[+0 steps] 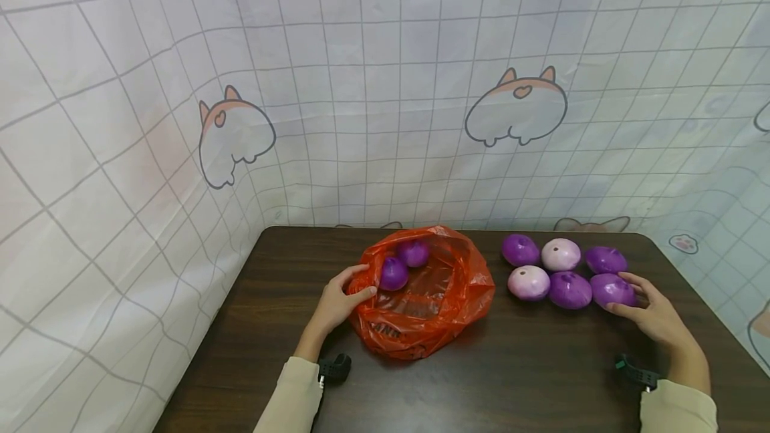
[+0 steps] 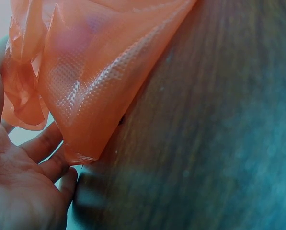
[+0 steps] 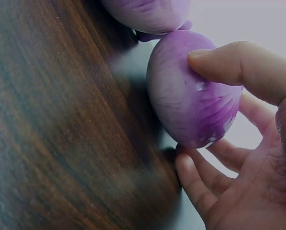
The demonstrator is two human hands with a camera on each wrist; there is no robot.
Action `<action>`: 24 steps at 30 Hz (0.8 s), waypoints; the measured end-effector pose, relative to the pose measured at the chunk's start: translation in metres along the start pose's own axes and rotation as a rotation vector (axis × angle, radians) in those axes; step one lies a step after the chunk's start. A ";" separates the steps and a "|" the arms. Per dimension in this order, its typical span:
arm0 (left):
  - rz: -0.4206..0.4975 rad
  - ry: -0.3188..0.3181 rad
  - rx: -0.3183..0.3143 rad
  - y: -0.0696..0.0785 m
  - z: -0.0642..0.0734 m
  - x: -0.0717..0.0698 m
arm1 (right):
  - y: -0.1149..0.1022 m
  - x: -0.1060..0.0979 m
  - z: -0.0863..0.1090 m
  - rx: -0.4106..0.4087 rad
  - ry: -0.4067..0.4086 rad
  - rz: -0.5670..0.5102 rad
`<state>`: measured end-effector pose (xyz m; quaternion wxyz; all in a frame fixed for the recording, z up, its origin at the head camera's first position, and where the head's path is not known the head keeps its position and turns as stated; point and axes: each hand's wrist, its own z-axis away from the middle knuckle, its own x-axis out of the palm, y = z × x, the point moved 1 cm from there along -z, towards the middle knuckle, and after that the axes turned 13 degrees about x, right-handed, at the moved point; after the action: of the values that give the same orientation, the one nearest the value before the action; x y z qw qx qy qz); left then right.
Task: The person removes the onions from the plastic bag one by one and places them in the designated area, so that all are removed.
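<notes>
A red plastic bag (image 1: 415,346) lies with its mouth wide on the table, and two purple onions (image 1: 394,274) are inside it. My left hand (image 1: 337,296) pinches the bag's left rim between thumb and fingers; in the left wrist view the fingers (image 2: 47,143) go behind the film. At the right end of the front row, my right hand (image 1: 658,316) holds a purple onion (image 1: 612,291), the thumb on one side and fingers round the other. The right wrist view shows this onion (image 3: 195,96) low beside the table, touching or nearly touching its neighbour (image 3: 150,12).
Several other onions stand in two rows at the table's right: purple ones (image 1: 570,290) and pale ones with a small hole (image 1: 561,254). The dark wooden table (image 1: 505,373) ends at a white grid-patterned cloth (image 1: 385,119) behind and at the sides.
</notes>
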<state>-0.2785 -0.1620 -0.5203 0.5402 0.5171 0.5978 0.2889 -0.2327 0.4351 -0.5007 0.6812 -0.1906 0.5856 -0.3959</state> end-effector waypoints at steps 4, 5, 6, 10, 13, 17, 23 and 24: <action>0.002 -0.003 0.000 0.001 0.000 0.000 | -0.001 0.001 0.000 0.001 -0.009 -0.002; 0.001 -0.003 0.000 0.001 0.000 0.000 | -0.002 0.001 0.001 0.001 -0.015 -0.005; 0.000 -0.003 0.000 0.002 0.000 0.000 | -0.002 0.001 0.001 0.000 -0.014 -0.006; -0.009 -0.004 0.014 0.002 0.001 0.000 | -0.005 0.000 0.001 -0.004 -0.011 -0.011; -0.010 -0.007 0.018 0.003 0.001 0.000 | -0.007 -0.001 0.001 -0.008 0.009 -0.011; 0.009 -0.004 0.026 0.003 0.000 0.000 | -0.015 -0.004 0.005 -0.008 0.056 -0.012; 0.018 0.002 0.032 0.003 -0.001 -0.001 | -0.036 -0.011 0.011 -0.019 0.159 -0.023; 0.017 0.002 0.031 0.002 -0.001 -0.001 | -0.041 -0.012 0.012 -0.037 0.177 -0.028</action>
<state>-0.2788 -0.1617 -0.5178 0.5288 0.5304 0.5983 0.2847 -0.2342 0.4165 -0.4602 0.6176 -0.1758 0.6479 -0.4097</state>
